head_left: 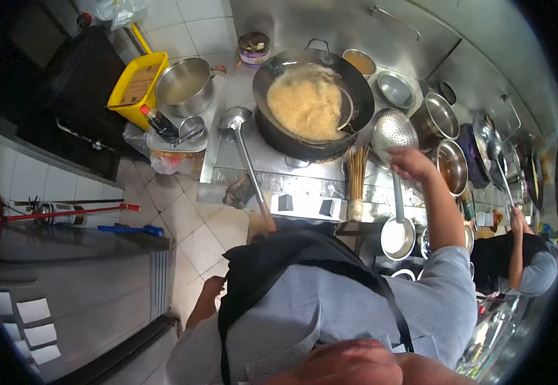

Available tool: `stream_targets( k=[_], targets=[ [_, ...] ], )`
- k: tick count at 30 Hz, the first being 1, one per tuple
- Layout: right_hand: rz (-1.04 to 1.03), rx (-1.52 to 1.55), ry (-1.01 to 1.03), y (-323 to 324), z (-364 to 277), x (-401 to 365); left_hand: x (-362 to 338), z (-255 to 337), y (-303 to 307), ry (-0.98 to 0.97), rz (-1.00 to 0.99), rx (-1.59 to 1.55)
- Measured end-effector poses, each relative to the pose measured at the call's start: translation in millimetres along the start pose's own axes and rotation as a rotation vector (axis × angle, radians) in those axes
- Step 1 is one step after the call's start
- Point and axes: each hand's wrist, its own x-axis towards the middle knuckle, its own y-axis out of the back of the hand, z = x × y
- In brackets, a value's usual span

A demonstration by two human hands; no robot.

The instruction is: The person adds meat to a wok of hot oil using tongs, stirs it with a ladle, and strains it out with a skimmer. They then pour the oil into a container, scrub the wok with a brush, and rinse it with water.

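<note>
My right hand, fingers curled, overlaps the neck of a perforated skimmer. The skimmer's grey handle runs down to a small pot with white contents; the fingers hide what they hold, if anything. My left hand hangs low beside the black apron, fingers curled, nothing showing in it. In front of me a large black wok holds frothing, golden-tan contents. A long-handled ladle rests on the stove left of it. Between wok and skimmer lies a bamboo brush.
At left stand a steel pot, a yellow bin and a red-capped bottle. Steel pots and bowls line the right side. Another person works farther right, holding a long-handled ladle. A metal cabinet fills the lower left.
</note>
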Motion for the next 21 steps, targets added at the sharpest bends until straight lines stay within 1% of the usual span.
stream_targets(
  k=[1, 3, 4, 5, 7, 8, 9, 11, 12, 13, 15, 16, 17, 19, 20, 21],
  targets=[
    [-0.022, 0.045, 0.012, -10, 3, 4, 26, -26, -18, -0.171, 0.017, 0.082],
    [-0.147, 0.194, 0.042, -21, 25, 26, 75, -75, -50, -0.511, 0.099, 0.263],
    [-0.147, 0.232, 0.069, -31, 34, 33, 62, -52, -32, -0.241, -0.083, 0.085],
    [-0.166, 0.294, 0.097, -40, 44, 41, 46, -40, -20, -0.238, -0.084, 0.089],
    [-0.217, 0.458, 0.150, -62, 52, 47, 1, 7, 22, -0.271, 0.094, 0.222],
    [-0.184, 0.504, 0.146, -75, 50, 45, -9, 30, 38, -0.028, -0.009, 0.030],
    [-0.185, 0.511, 0.145, -84, 51, 46, -8, 24, 38, -0.024, -0.009, 0.036],
    [-0.179, 0.690, 0.194, -99, 56, 50, -1, 6, 35, -0.266, 0.076, 0.036],
    [-0.178, 0.710, 0.213, -104, 59, 51, 2, 3, 36, -0.369, 0.090, 0.170],
    [-0.177, 0.716, 0.213, -107, 60, 49, 5, 1, 34, -0.369, 0.089, 0.176],
    [-0.120, 0.716, 0.225, -111, 62, 43, 7, 2, 30, -0.215, 0.054, -0.058],
    [-0.117, 0.722, 0.224, -110, 63, 40, -7, 16, 44, -0.290, 0.041, 0.139],
    [-0.083, 0.689, 0.235, -106, 64, 37, -9, 20, 48, -0.292, 0.039, 0.145],
    [-0.042, 0.659, 0.244, -97, 66, 33, -12, 27, 52, -0.219, -0.029, 0.077],
    [-0.016, 0.586, 0.243, -91, 68, 31, -14, 33, 52, -0.147, -0.030, 0.046],
    [0.009, 0.511, 0.242, -85, 69, 30, 21, -3, 23, -0.288, -0.006, 0.133]
  ],
)
